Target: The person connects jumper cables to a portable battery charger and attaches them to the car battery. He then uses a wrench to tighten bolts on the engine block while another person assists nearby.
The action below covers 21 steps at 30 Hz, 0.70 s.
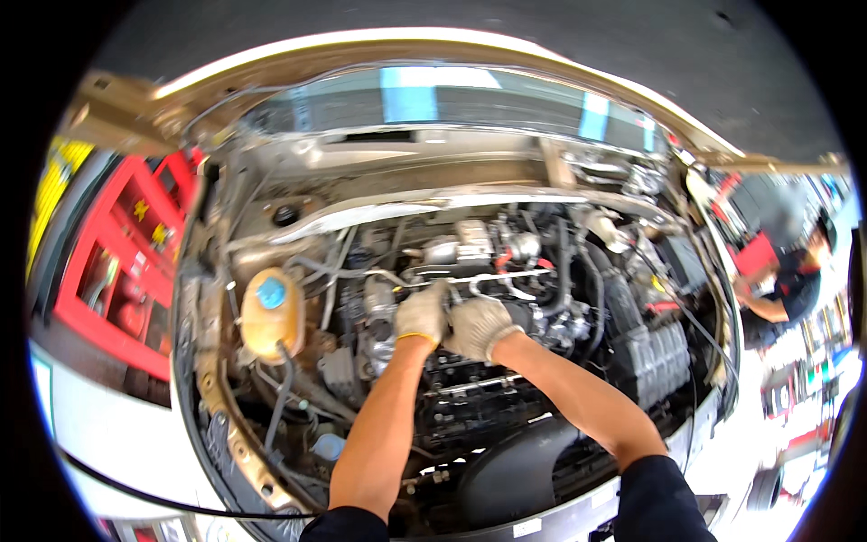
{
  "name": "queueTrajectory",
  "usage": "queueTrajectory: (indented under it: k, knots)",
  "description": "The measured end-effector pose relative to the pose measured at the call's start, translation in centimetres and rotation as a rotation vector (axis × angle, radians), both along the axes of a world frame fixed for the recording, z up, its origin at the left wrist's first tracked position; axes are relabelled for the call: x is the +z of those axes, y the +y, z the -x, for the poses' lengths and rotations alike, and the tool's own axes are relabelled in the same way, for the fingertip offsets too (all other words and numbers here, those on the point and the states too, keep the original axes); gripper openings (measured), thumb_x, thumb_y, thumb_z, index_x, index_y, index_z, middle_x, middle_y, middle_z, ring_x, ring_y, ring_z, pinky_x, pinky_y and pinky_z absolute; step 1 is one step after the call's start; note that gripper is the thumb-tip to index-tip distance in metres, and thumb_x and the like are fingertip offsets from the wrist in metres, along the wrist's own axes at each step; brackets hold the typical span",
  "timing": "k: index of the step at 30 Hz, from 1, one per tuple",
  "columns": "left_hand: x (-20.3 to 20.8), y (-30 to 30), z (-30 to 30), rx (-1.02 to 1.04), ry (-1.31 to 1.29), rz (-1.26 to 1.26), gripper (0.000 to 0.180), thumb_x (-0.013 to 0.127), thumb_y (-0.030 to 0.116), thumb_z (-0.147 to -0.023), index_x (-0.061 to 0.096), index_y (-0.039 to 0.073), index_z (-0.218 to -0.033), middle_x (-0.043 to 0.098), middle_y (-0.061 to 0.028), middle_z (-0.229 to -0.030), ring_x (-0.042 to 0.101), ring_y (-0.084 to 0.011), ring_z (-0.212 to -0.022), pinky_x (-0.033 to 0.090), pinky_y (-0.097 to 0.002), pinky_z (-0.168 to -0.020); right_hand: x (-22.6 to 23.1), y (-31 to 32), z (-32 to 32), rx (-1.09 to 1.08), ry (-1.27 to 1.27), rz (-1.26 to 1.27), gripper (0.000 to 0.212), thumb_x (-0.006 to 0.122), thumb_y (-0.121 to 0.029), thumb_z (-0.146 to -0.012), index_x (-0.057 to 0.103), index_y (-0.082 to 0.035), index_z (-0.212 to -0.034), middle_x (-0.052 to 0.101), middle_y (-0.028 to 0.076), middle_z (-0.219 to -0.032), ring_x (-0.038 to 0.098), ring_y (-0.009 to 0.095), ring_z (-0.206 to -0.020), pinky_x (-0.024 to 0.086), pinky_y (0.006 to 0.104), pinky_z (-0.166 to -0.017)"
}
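Both of my hands, in off-white knit work gloves, meet over the middle of a car engine (470, 370). My left hand (422, 314) is closed, with its fingers curled down at the far side of the engine top. Close beside it on the right, my right hand (479, 327) is curled too. What either one grips is hidden beneath the gloves. Just past the fingertips runs a thin bright metal rod or pipe (510, 275). Hoses and silvery metal engine parts (470, 242) lie behind it.
An orange-tan coolant tank (271, 327) with a blue cap stands at left. A black duct (510, 474) curves along the near side. The raised hood (433, 38) hangs overhead. Red cabinet (117, 266) is outside at left; another person (787, 287) is at right.
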<state>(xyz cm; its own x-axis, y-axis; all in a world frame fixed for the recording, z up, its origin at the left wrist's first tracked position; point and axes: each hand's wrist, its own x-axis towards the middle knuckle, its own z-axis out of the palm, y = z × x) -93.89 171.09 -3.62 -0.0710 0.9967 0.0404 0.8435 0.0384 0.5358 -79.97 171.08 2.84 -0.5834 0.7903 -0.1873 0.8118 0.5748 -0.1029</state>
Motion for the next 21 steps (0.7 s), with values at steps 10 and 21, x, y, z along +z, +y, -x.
queueTrajectory:
  k: [10, 21]
  knots:
    - [-0.1, 0.6, 0.3, 0.02, -0.001, 0.045, 0.032, 0.059, 0.025, -0.099, 0.06, 0.024, -0.132, 0.073, -0.0251, -0.103, 0.069, -0.0471, -0.101, 0.053, -0.0568, -0.085, 1.2, 1.7, -0.7, -0.032, -0.111, 0.021, 0.025, 0.064, -0.021, -0.087, 0.077, -0.003, -0.1, 0.077, 0.018, -0.097, 0.075, 0.034, -0.09, 0.059, 0.0484, -0.086]
    - [1.6, 0.1, -1.6, -0.03, 0.027, 0.076, 0.042, 0.049, 0.017, -0.099, 0.059, 0.023, -0.14, 0.073, -0.0241, -0.109, 0.071, -0.044, -0.104, 0.055, -0.0561, -0.088, -0.8, 3.4, -2.6, -0.042, -0.013, -0.233, 0.024, 0.064, -0.021, -0.081, 0.075, -0.004, -0.096, 0.076, 0.02, -0.088, 0.077, 0.035, -0.087, 0.059, 0.0496, -0.08]
